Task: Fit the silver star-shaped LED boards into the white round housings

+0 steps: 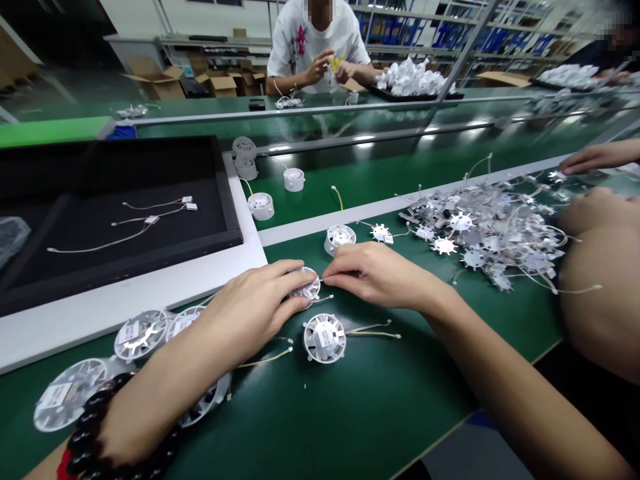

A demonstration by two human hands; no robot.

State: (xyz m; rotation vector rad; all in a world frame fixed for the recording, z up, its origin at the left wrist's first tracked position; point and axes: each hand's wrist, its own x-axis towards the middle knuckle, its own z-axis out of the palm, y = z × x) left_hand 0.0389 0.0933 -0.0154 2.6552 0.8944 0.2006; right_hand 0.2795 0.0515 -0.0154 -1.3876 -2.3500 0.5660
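Note:
My left hand [255, 307] is curled over a small round white lamp housing [309, 287] on the green bench, holding it down. My right hand [373, 273] pinches at the same housing's right edge, where a thin wire comes out. Just in front of both hands lies another white finned housing [325, 338] with two yellow-tipped wires trailing right. A dark bead bracelet [90, 427] is on my left wrist.
Several round plates [140, 333] lie under my left forearm. A black tray [120, 213] holds three wired parts at left. White cups [340, 238] stand by the conveyor belt [400, 167]. A heap of star-shaped parts [490, 233] lies right, near another person's hands [595, 160]. A person in white sits opposite.

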